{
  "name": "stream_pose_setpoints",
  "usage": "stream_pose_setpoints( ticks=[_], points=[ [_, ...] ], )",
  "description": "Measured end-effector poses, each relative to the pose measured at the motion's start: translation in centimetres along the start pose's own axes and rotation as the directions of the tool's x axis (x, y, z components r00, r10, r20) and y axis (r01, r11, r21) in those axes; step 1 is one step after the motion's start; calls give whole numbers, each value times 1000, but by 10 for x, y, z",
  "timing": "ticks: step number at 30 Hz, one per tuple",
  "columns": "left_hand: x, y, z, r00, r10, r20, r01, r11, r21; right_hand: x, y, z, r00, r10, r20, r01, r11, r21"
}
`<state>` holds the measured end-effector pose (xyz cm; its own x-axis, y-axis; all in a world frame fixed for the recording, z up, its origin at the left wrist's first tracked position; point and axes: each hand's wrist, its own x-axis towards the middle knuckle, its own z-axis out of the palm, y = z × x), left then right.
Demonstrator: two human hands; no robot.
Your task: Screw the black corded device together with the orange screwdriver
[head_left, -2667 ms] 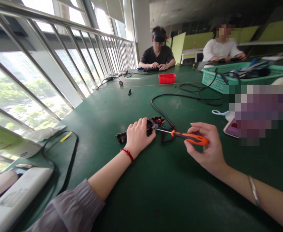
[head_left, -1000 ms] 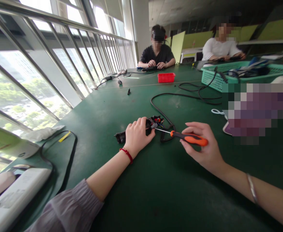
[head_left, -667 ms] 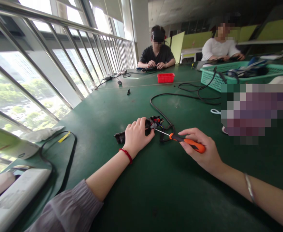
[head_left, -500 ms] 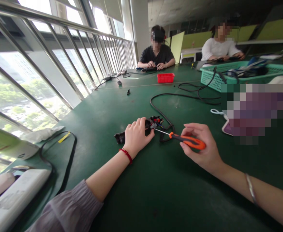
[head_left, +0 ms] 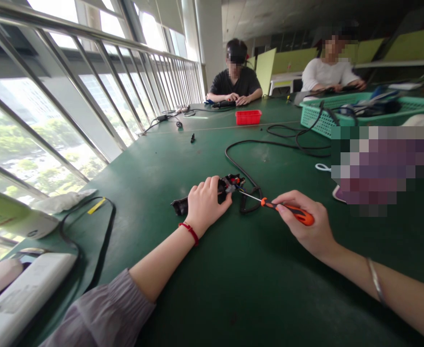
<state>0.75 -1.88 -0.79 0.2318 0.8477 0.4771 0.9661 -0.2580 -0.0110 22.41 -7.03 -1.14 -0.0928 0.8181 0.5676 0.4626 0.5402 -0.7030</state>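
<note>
1. Surface: green tabletop (head_left: 215, 289), beside a metal railing (head_left: 99, 41).
2. Near left: white case (head_left: 34, 282), its label illegible; green-and-white bottle (head_left: 12, 214), its markings unreadable.
3. Centre: black device (head_left: 229, 185), elongated, on the tabletop, with red parts and coloured wires exposed at its right end. The left hand (head_left: 205, 205) closes over it, hiding its middle.
4. Right hand (head_left: 311, 231): fingers narrowed on the orange-and-black screwdriver (head_left: 294, 213), tip at the exposed end; contact indiscernible.
5. Beyond: black cable (head_left: 226, 150), red tray (head_left: 248, 117), green basket (head_left: 316, 120), two seated people.
</note>
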Motion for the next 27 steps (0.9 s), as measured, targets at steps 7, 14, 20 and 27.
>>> stream_pose_setpoints(
  ticks=[7, 14, 20, 27],
  points=[
    [0, 0, -1, 1000, -3, 8, 3, 1000, -4, 0, 1, 0, 1000, 8, -1, -8, 1000, -11],
    [0, 0, -1, 1000, 2, 17, -2, 1000, -4, 0, 2, 1, 1000, 23, 10, -23, 1000, -13],
    [0, 0, -1, 1000, -2, 17, 2, 1000, -8, 0, 1, 0, 1000, 9, 8, -9, 1000, -23],
    [0, 0, -1, 1000, -4, 16, 4, 1000, -4, 0, 1, -1, 1000, -7, 1, 7, 1000, -20]
  ],
)
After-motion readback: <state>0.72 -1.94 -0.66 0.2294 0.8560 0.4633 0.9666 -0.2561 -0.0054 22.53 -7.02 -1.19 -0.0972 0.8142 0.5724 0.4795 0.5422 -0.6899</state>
